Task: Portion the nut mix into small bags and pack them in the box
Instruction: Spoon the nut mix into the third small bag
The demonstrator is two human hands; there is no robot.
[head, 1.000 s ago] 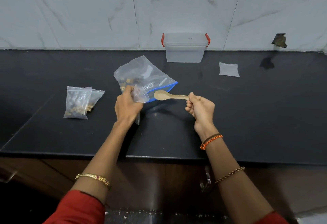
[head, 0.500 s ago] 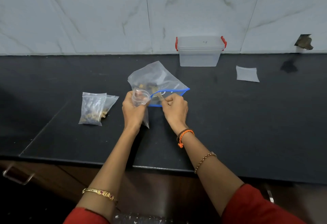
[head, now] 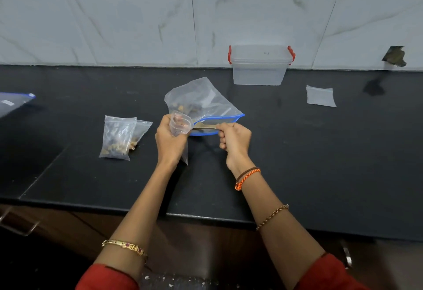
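Left hand curled round the small bag, gripping it below the mouth and holding the mouth open and upright, just near of the large zip bag. Right hand closed on the handle of the wooden spoon, thumb and fingers pinching the near end, the bowl pushed leftward into the blue-edged opening of the large bag, right beside the small bag's mouth. A few nuts visible in the far left corner of the large bag; whether any sit on the spoon, impossible to tell.

Probably thin, soft film, light and slippery, collapsing as soon as released: best held just under the rim, as here, with fingers spreading the mouth so the opening stays round. Weight low in the bag once filled, so support from below likely useful. Loose, hard nuts prone to rolling off a shallow spoon; level carrying and a short path to the small bag advisable. Large bag limp and flat on the black counter, likely to slide away under the spoon's push with nothing pinning it.

Two filled bags lying well to the left, overlapping each other. One empty small bag flat at the far right. Clear box with red clips against the far wall, lid on, nothing packed in it yet. Another blue-edged bag at the far left edge.
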